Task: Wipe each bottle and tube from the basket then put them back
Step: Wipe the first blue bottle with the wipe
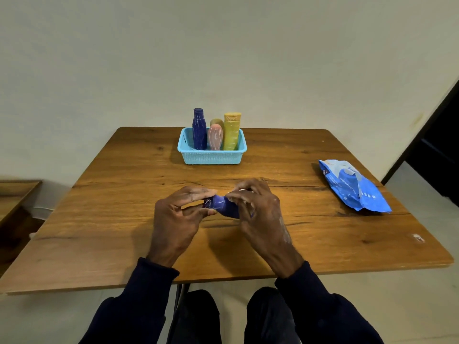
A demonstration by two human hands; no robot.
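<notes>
The left grip is pinching the cap end of a blue bottle. The right grip is curling round its body, holding it sideways just above the bench, well apart from the basket.

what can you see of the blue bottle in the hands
The bottle is blue-violet and glossy, plastic by its look. It lies roughly level, darker cap end toward the left hand, whose fingers and thumb pinch that end. The right hand curls round the body and hides most of it, so no label can be read. It is held over the near middle of the table, well short of the basket. A white bit shows at the right fingertips, perhaps a wipe.
</notes>
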